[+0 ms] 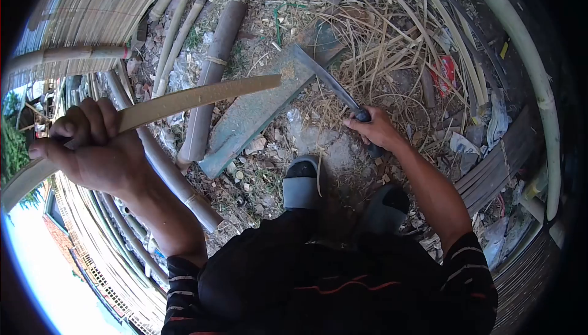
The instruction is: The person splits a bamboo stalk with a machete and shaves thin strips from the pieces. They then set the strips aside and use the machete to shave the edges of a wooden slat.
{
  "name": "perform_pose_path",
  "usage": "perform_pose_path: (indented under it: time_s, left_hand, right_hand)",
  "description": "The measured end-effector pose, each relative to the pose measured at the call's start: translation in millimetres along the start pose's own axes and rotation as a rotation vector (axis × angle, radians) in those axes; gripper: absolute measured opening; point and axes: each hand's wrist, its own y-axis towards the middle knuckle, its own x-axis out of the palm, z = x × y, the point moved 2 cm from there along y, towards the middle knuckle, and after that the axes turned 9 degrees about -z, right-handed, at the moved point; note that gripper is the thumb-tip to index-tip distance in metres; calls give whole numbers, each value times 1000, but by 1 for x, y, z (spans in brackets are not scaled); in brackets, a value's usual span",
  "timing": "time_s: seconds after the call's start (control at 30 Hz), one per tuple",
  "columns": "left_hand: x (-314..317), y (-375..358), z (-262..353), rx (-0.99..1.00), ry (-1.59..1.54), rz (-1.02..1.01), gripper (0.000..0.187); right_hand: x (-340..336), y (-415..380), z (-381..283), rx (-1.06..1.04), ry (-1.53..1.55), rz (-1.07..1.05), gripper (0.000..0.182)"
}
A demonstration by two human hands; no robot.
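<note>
The left hand (104, 162) clenches a bamboo strip (199, 96) whose free end seems unsupported above the green board (245, 117), so the machete (331, 80) gripped in the right hand (378, 130) could glance off toward the sandals (301, 192).

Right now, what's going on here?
A person's left hand grips a long flat bamboo strip, raised above the ground. Their right hand holds a long-bladed knife by its dark handle, its blade pointing away from the body. Shavings and thin strips litter the ground ahead.
</note>
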Motion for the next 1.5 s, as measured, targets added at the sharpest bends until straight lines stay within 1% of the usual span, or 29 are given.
perform_pose_path:
  time_s: [0.03,0.17,0.23,0.33,0.37,0.4,0.47,0.53,0.57,0.6,0.67,0.73,0.8,0.87,0.93,0.97,1.03,1.07,1.1,1.13,1.17,1.23,1.27,1.3,1.37,1.4,1.43,1.47,1.5]
  left_hand:
    - [11,-12,-15,11,25,139,62]
    - [12,-51,-69,-110,-137,9,63]
    - [20,-50,-66,2,-54,118,65]
    - [-7,-25,5,223,-78,32,78]
    - [-17,-14,27,261,-131,-130,76]
    - [0,-15,40,271,-51,15,57]
    - [-13,-18,46,221,-179,-330,46]
    - [20,-39,54,245,-213,-217,49]
    - [24,-46,56,227,-278,-309,47]
    - [34,-55,57,231,-327,-298,45]
    - [41,-72,59,354,-168,-120,41]
    - [39,-76,63,302,-162,-118,39]
    - [33,-74,62,277,-146,-56,39]
    - [43,-79,60,342,-188,-59,38]
    - [33,-88,68,296,-236,-155,38]
    - [28,-87,69,288,-234,-152,38]
    - [24,-85,65,293,22,-79,38]
    - [25,-84,65,286,15,-94,38]
    - [27,-86,66,306,-146,-140,38]
    - [28,-90,67,326,-298,-168,38]
    - [28,-88,69,359,23,-52,40]
    - [32,-86,66,346,73,-45,40]
    - [34,-84,64,346,131,-43,40]
    - [38,-82,62,315,-48,-126,41]
    - [34,-80,60,325,-6,-124,41]
    - [34,-80,63,340,32,-122,41]
    - [37,-78,63,373,133,-6,43]
    - [36,-78,63,369,119,-5,43]
    - [35,-77,63,364,106,-14,43]
  right_hand:
    - [-1,-1,-2,-31,-5,32,44]
    - [4,-7,-4,-144,-238,121,58]
    - [11,-28,-29,-238,-297,234,67]
    - [23,-55,-77,-317,-181,155,69]
    - [28,-58,-88,-389,-131,89,63]
    - [35,-66,-106,-433,-160,52,60]
    - [55,-87,-141,-617,-139,-8,50]
    - [73,-110,-167,-772,-110,-64,43]
    - [76,-122,-175,-870,-115,-51,44]
    - [79,-129,-179,-967,-118,-40,45]
    - [79,-123,-166,-938,-199,-34,46]
    - [80,-125,-164,-906,-277,-20,46]
    - [79,-134,-170,-760,-286,-90,47]
    - [76,-140,-172,-767,-260,-119,47]
    - [74,-133,-161,-944,-272,13,47]
    - [74,-119,-149,-704,-301,-65,48]
    - [71,-134,-161,-728,-305,-69,49]
    - [72,-142,-166,-749,-288,-60,50]
    - [70,-148,-168,-895,-299,-39,51]
    - [71,-137,-159,-887,-299,-49,51]
    - [75,-118,-142,-793,-305,5,52]
    - [70,-88,-125,-550,-377,61,56]
    - [70,-98,-125,-543,-374,72,56]
    - [70,-114,-135,-690,-363,59,55]
    - [69,-130,-149,-972,-339,-36,54]
    - [73,-115,-136,-953,-325,-47,54]
    - [74,-79,-113,-740,-318,22,54]
    - [69,-58,-99,-530,-314,89,55]
    - [63,-57,-100,-521,-314,97,55]
